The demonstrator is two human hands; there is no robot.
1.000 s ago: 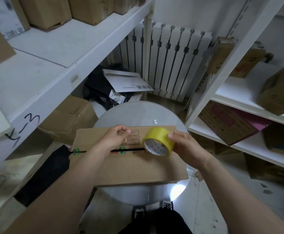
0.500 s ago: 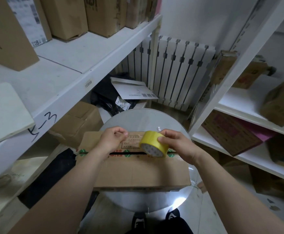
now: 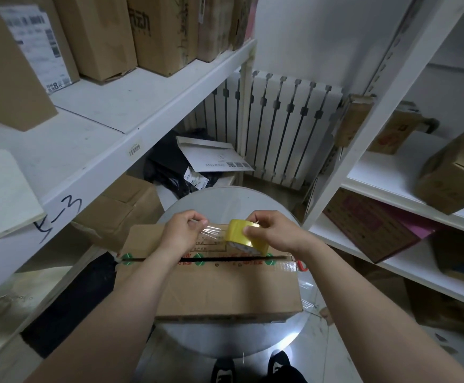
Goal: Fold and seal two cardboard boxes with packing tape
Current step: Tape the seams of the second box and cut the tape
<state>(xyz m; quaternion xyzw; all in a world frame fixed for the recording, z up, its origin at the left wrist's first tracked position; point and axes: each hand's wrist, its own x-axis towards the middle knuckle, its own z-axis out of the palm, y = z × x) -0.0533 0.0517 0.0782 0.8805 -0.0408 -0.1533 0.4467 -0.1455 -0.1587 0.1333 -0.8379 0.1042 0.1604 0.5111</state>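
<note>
Cardboard box (image 3: 211,288) is sitting on the round table (image 3: 225,200), its top seam (image 3: 225,261) gaping. Above it, the left hand (image 3: 182,234) is pinching the clear tape end (image 3: 211,230), and the yellow roll (image 3: 235,234) is being gripped by the right hand (image 3: 276,233). Pulling the strip taut and centring it over the seam looks wisest.
</note>
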